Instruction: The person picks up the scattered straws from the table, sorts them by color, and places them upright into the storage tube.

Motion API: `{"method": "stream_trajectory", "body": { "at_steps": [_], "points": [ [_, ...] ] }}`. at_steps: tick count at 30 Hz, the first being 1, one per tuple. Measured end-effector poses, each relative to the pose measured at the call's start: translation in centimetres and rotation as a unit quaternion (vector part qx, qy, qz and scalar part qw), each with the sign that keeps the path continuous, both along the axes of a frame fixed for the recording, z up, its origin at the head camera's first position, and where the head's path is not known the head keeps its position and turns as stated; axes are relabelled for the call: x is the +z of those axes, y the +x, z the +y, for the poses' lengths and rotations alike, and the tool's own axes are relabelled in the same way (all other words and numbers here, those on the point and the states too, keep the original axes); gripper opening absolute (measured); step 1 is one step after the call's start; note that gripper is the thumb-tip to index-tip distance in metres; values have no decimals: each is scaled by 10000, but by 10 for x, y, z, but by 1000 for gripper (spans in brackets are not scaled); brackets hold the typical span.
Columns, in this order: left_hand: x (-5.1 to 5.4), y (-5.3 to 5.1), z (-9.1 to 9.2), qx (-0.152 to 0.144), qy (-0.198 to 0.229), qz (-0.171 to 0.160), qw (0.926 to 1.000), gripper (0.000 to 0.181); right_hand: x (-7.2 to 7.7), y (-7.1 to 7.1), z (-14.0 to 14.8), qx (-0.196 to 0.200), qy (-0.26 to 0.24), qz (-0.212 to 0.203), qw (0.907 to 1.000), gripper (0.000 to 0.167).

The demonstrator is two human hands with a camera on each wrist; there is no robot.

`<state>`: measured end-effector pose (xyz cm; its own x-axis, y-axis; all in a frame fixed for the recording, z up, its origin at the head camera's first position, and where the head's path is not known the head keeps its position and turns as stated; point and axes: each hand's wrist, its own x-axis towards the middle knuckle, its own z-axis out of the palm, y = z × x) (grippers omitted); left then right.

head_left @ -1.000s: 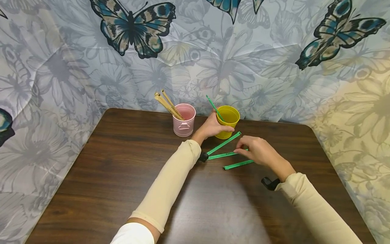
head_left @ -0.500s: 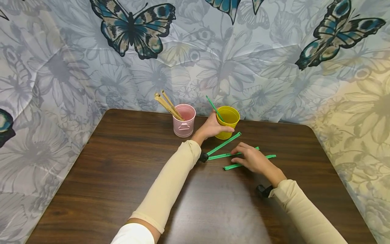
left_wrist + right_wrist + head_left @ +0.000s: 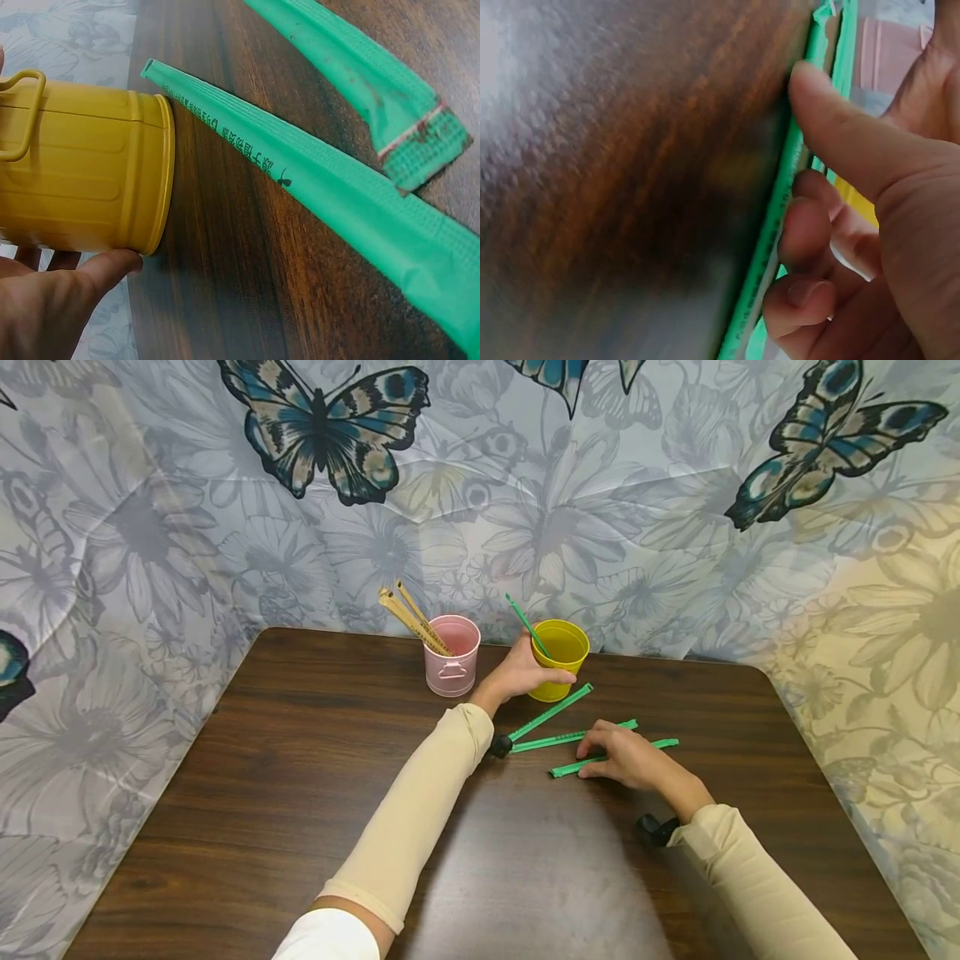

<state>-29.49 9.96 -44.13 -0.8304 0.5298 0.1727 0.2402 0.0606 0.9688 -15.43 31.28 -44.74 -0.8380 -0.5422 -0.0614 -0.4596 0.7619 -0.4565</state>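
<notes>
My left hand (image 3: 523, 670) holds the small yellow bucket (image 3: 561, 647) at the back of the table, its thumb along the bucket's lower side. One green wrapped straw (image 3: 528, 627) leans inside that bucket. Three more green straws lie on the wood: a slanted one (image 3: 551, 712) by my left hand, a middle one (image 3: 542, 743) and a near one (image 3: 567, 770). My right hand (image 3: 628, 757) straddles the near straw and covers its middle. In the right wrist view the thumb and curled fingers lie on either side of this straw (image 3: 769, 236). Printed lettering shows on a straw (image 3: 300, 176) in the left wrist view.
Left of the yellow bucket stands a pink bucket (image 3: 452, 670) with several yellowish sticks (image 3: 414, 620) leaning in it. The dark wooden table (image 3: 247, 793) ends at a wall cloth (image 3: 547, 510) printed with butterflies. Black straps sit on both wrists.
My right hand has moved from the middle straw towards me, to the near straw, and its fingers have come round it. My left hand and the yellow bucket stay put.
</notes>
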Motion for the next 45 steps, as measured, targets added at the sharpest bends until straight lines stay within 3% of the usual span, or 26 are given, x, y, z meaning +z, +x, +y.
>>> {"method": "stream_trajectory", "body": {
  "at_steps": [6, 12, 22, 26, 32, 38, 41, 45],
  "points": [
    [0, 1, 0, -11, 102, -40, 9999, 77, -1, 2, -2, 225, 39, 112, 9997, 11],
    [1, 4, -2, 206, -143, -375, 9990, 87, 7, 3, -3, 42, 71, 111, 9999, 10],
    [8, 5, -3, -15, -17, -287, 9996, 81, 38, 1, -8, -550, -512, 453, 9961, 16],
    [15, 7, -6, -252, 135, -281, 9992, 78, 55, 1, -11, -461, -855, 969, 9905, 27],
    [14, 5, -4, -171, 178, -243, 9994, 82, 80, -2, -17, -470, -1390, 1947, 9698, 25],
    [7, 3, -1, -46, 58, -156, 9999, 80, 108, -9, -31, -779, -2136, 2765, 9337, 22],
    [6, 3, 1, 37, 35, -182, 9998, 79, 123, -16, -39, -857, -2443, 3033, 9170, 20],
    [5, 3, 1, 60, 49, -244, 9997, 77, 139, -26, -49, -927, -2747, 3169, 9031, 17]
  ]
}}
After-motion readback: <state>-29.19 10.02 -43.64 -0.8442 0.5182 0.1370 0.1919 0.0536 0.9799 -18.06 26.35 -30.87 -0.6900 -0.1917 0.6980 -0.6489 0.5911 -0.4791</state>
